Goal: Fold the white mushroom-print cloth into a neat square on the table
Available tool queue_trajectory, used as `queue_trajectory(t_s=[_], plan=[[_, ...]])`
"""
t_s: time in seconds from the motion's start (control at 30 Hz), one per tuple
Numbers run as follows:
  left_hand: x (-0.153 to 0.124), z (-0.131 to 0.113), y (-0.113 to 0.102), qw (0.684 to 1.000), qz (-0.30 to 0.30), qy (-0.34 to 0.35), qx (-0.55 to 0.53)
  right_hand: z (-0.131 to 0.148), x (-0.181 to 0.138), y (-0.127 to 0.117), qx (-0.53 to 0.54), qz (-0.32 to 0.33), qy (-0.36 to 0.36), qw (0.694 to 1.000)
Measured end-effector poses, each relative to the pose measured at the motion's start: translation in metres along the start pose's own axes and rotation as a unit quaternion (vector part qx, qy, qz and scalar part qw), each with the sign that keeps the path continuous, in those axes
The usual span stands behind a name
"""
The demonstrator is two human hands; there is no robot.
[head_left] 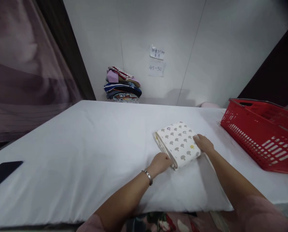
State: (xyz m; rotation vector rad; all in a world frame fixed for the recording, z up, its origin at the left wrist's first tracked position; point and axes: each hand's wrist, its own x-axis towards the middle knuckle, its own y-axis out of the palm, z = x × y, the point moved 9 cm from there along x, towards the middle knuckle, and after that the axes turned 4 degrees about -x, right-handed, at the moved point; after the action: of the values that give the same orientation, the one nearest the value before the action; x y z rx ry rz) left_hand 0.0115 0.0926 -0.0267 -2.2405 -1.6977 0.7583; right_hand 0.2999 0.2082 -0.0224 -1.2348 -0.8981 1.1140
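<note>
A folded cream cloth [179,141] with grey and yellow mushroom prints lies on the white-covered table, right of the middle. At its near left edge, my left hand [160,162] has its fingers curled in on the folded layers; a silver bracelet circles that wrist. My right hand [203,143] grips the cloth's right corner, its thumb on top and the other fingers mostly hidden. The layers of the fold show along the left side of the cloth.
A red plastic basket [260,138] stands at the table's right. A stack of folded fabrics [123,85] sits at the back against the wall, beside paper notes [156,68]. At the left edge lies a dark flat object [4,172]. A pinkish curtain [25,71] hangs left.
</note>
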Motion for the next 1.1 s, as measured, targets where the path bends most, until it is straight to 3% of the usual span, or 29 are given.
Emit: queue_trajectory(t_s=[0.07, 0.13, 0.23, 0.27, 0.37, 0.5, 0.63, 0.7, 0.77, 0.87, 0.93, 1.1], plan=[[0.001, -0.026, -0.028, 0.993, -0.082, 0.049, 0.068, 0.001, 0.0, 0.002, -0.006, 0.002, -0.001, 1.0], [0.007, -0.064, -0.047, 0.969, -0.163, 0.146, 0.113, 0.003, 0.001, 0.002, -0.009, 0.005, -0.001, 1.0], [0.032, -0.101, -0.045, 0.927, -0.183, 0.271, 0.184, 0.003, 0.0, 0.002, -0.007, 0.003, 0.0, 1.0], [0.046, -0.099, -0.042, 0.922, -0.182, 0.268, 0.213, 0.002, -0.001, 0.003, -0.004, 0.0, -0.001, 1.0], [0.092, -0.058, -0.037, 0.942, -0.153, 0.138, 0.265, -0.003, -0.002, 0.005, 0.003, -0.008, -0.02, 1.0], [0.11, -0.027, -0.031, 0.939, -0.141, 0.114, 0.291, 0.007, 0.003, -0.004, -0.033, -0.022, -0.043, 0.998], [0.108, -0.026, -0.031, 0.933, -0.156, 0.118, 0.303, 0.081, 0.013, -0.035, -0.035, -0.104, -0.187, 0.976], [0.107, -0.029, -0.031, 0.929, -0.165, 0.123, 0.307, 0.119, 0.02, -0.034, -0.024, -0.097, -0.261, 0.96], [0.106, -0.029, -0.031, 0.926, -0.173, 0.127, 0.31, 0.136, 0.033, -0.018, -0.028, -0.051, -0.269, 0.961], [0.105, -0.028, -0.032, 0.924, -0.177, 0.129, 0.313, 0.131, 0.05, 0.011, -0.036, 0.008, -0.231, 0.972], [0.105, -0.028, -0.032, 0.924, -0.177, 0.129, 0.313, 0.124, 0.055, 0.022, -0.034, 0.014, -0.226, 0.973], [0.106, -0.027, -0.032, 0.93, -0.166, 0.121, 0.305, 0.122, 0.058, 0.023, -0.021, 0.019, -0.228, 0.973]])
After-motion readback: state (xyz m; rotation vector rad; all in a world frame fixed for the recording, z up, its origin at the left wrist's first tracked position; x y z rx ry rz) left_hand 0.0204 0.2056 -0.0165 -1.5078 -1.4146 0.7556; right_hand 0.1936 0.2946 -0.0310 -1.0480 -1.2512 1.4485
